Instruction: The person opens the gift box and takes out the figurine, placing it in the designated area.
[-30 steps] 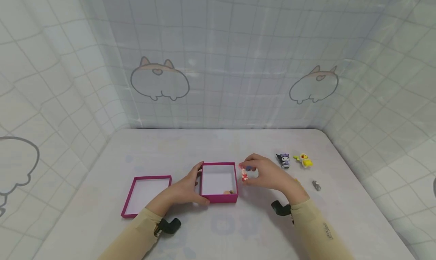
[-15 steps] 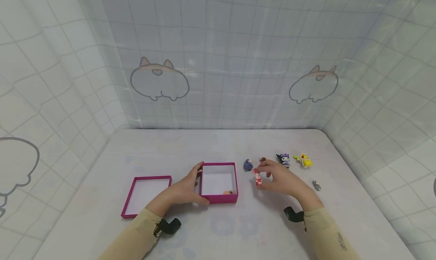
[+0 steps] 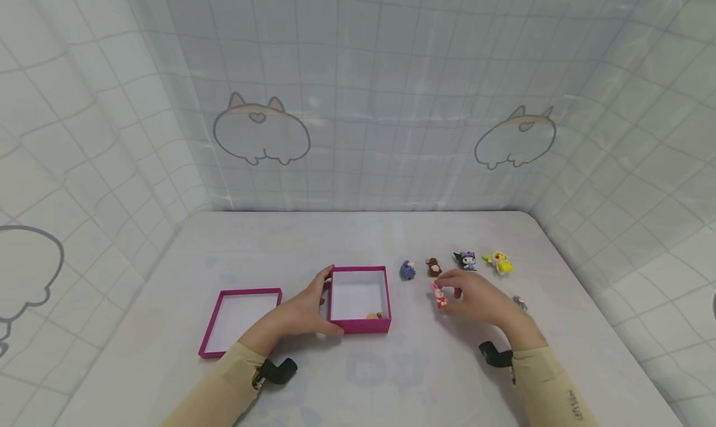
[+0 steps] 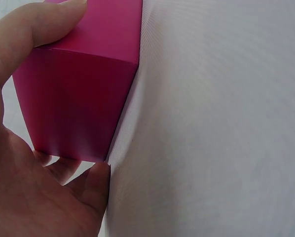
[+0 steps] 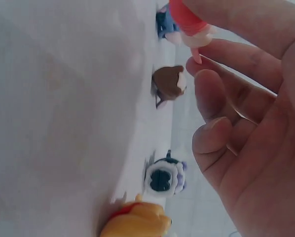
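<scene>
My left hand (image 3: 304, 312) grips the left side of an open magenta box (image 3: 360, 325), thumb on its front corner; the left wrist view shows the box wall (image 4: 83, 89) between thumb and fingers. A small orange piece (image 3: 373, 316) lies inside the box. My right hand (image 3: 475, 299) pinches a small red-and-pink figure (image 3: 439, 296) (image 5: 189, 24) just above the table, right of the box. Behind it stand a blue figure (image 3: 408, 270), a brown figure (image 3: 433, 266) (image 5: 169, 85), a purple-and-black figure (image 3: 466, 260) (image 5: 163, 178) and a yellow figure (image 3: 500, 263) (image 5: 137, 222).
The box's magenta lid (image 3: 240, 318) lies open side up to the left of the box. A small grey piece (image 3: 520, 302) sits on the table right of my right hand. A tiled white curtain with cat drawings walls the table on three sides.
My right hand has carried the red-and-pink figure rightward, away from the box, uncovering the blue and brown figures. The left hand and box have not moved.
</scene>
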The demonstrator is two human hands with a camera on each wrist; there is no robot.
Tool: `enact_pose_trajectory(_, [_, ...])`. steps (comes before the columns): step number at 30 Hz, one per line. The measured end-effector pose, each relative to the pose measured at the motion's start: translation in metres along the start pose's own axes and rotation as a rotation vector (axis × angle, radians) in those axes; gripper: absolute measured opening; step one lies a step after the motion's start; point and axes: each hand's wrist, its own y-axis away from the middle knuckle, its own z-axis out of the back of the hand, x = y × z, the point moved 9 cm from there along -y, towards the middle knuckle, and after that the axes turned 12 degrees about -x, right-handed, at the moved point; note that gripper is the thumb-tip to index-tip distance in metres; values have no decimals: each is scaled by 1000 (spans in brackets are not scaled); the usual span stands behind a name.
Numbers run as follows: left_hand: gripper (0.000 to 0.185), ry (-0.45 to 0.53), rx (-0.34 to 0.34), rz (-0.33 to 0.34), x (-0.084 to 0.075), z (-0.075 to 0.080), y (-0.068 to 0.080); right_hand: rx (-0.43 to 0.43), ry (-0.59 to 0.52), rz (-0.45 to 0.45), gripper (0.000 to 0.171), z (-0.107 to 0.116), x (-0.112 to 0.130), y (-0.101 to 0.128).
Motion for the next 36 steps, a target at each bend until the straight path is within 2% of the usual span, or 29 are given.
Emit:
enact_pose_trajectory(4, [135, -17, -5, 11, 0, 0, 0, 20, 16, -12, 47, 0, -6, 0])
enact_pose_trajectory(11, [136, -34, -12, 33, 1, 2, 1, 24, 8, 59, 47, -2, -8, -1])
enact_pose_trajectory(16, [137, -41, -12, 25, 1, 2, 1, 19, 4, 70, 48, -1, -8, 0])
enact_pose_trajectory(24, [136, -18, -5, 27, 1, 0, 1, 33, -10, 5, 47, -4, -14, 3])
enact_pose_trajectory(29, [137, 2, 12, 39, 0, -2, 2, 51, 5, -9, 54, -6, -17, 5])
enact_pose_trajectory(36, [137, -28, -9, 18, -2, 2, 2, 90, 21, -51, 61, -5, -20, 4])
